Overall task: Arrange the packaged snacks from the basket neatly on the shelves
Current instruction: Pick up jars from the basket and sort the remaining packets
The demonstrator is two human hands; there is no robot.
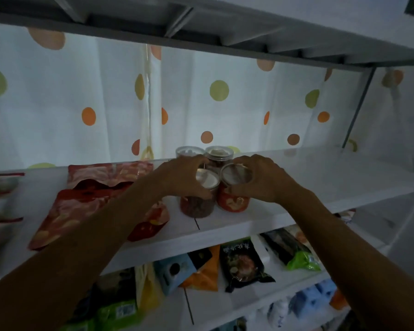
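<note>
On the white upper shelf (320, 177) stand several round clear snack jars. My left hand (179, 175) grips the front left jar (197, 206), which holds dark brown snacks under a pale lid. My right hand (263, 180) grips the front right jar (233, 201), which has a red label. Both jars stand upright on the shelf, side by side and touching. Two more jars (219, 152) stand right behind them. Red snack pouches (81, 206) lie flat to the left, partly hidden by my left forearm.
A dotted white curtain (219, 90) hangs behind the shelf. The shelf below (246, 299) holds a black packet (243, 263), a green one (301, 260), and blue and orange bags (191, 268). More packs lie at the far left edge (0, 187). Another shelf runs overhead.
</note>
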